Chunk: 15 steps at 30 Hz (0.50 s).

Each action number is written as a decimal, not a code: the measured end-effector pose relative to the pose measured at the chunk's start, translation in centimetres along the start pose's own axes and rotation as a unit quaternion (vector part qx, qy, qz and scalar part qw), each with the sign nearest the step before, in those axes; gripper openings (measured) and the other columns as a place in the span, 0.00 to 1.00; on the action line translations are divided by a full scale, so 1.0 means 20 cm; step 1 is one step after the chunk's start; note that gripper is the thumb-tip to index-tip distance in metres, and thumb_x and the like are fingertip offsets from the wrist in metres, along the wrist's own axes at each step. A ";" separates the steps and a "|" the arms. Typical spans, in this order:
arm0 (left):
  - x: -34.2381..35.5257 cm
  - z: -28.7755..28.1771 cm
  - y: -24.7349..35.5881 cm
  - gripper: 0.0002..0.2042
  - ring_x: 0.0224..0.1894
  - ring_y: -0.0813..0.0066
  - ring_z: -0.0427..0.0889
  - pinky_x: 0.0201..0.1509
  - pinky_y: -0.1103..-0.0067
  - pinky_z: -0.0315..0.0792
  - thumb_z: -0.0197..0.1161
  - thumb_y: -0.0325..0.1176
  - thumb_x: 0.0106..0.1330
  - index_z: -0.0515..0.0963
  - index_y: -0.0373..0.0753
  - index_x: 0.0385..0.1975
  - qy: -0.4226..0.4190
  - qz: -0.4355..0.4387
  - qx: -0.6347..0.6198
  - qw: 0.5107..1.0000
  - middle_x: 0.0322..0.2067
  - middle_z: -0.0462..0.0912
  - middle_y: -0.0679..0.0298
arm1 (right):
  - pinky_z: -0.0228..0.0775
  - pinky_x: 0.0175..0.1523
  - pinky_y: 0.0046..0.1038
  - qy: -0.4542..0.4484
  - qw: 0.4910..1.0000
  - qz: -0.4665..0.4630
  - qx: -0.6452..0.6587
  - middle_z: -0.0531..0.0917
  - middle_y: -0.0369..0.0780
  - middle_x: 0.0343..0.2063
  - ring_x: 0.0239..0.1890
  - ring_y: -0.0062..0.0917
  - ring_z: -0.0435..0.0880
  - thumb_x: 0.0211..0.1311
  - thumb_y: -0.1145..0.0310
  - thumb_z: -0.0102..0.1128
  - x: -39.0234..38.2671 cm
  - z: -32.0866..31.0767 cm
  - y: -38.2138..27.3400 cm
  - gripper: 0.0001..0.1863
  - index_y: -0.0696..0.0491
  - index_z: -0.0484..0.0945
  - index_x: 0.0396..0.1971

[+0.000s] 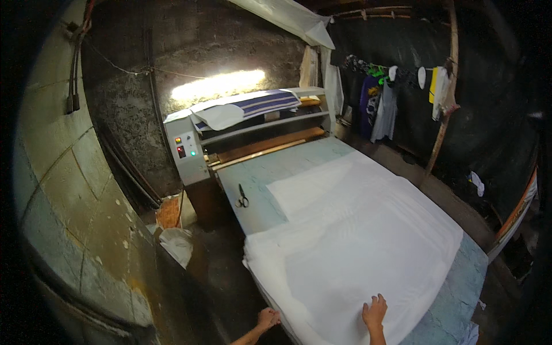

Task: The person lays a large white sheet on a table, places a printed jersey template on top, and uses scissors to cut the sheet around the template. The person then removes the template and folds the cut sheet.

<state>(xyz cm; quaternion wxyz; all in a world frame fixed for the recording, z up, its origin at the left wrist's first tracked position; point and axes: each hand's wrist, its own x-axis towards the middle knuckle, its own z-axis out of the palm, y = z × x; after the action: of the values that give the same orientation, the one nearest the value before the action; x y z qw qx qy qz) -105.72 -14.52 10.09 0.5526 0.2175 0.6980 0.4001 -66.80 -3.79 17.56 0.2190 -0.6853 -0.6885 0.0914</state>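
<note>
I record white fabric (362,247) spread in layers on the desk (468,279), reaching its left edge and leaving a strip along the right edge bare. My left hand (268,318) is at the fabric's border, by the desk's left edge towards the near end; I cannot tell whether it grips. My right hand (375,312) is unclenched above or on the fabric, fingers extended, grasping nothing. Scissors (242,197) lie beyond, near the left edge.

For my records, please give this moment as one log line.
left hand: at edge of white cloth; right hand: over cloth; scissors: on table
</note>
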 end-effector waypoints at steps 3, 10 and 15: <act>0.16 -0.42 0.02 0.11 0.21 0.74 0.79 0.25 0.77 0.76 0.59 0.34 0.65 0.71 0.30 0.31 -0.003 0.035 -0.090 0.995 0.23 0.80 0.57 | 0.57 0.63 0.44 -0.072 0.996 0.061 0.003 0.66 0.52 0.58 0.62 0.48 0.60 0.47 0.57 0.66 0.03 0.12 -0.20 0.28 0.60 0.74 0.45; 0.48 -1.14 0.25 0.12 0.30 0.75 0.80 0.36 0.77 0.76 0.55 0.36 0.68 0.71 0.32 0.41 0.067 0.042 -0.036 0.996 0.33 0.80 0.58 | 0.53 0.66 0.42 -0.234 0.926 0.102 -0.277 0.62 0.50 0.62 0.67 0.50 0.52 0.43 0.40 0.64 0.15 0.37 -0.29 0.45 0.59 0.69 0.57; 0.81 -1.45 0.76 0.17 0.34 0.73 0.81 0.39 0.77 0.76 0.53 0.41 0.69 0.69 0.33 0.45 0.050 0.076 -0.097 0.991 0.38 0.81 0.57 | 0.60 0.60 0.35 -0.178 0.928 0.036 -0.325 0.79 0.43 0.45 0.51 0.32 0.72 0.50 0.50 0.66 0.13 0.39 -0.26 0.28 0.56 0.77 0.45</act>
<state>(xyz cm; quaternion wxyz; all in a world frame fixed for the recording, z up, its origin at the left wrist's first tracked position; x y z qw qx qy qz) -139.99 -2.71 14.46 0.5038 0.1954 0.6640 0.5169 -74.67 -0.16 13.35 -0.1454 -0.7157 -0.6831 -0.0095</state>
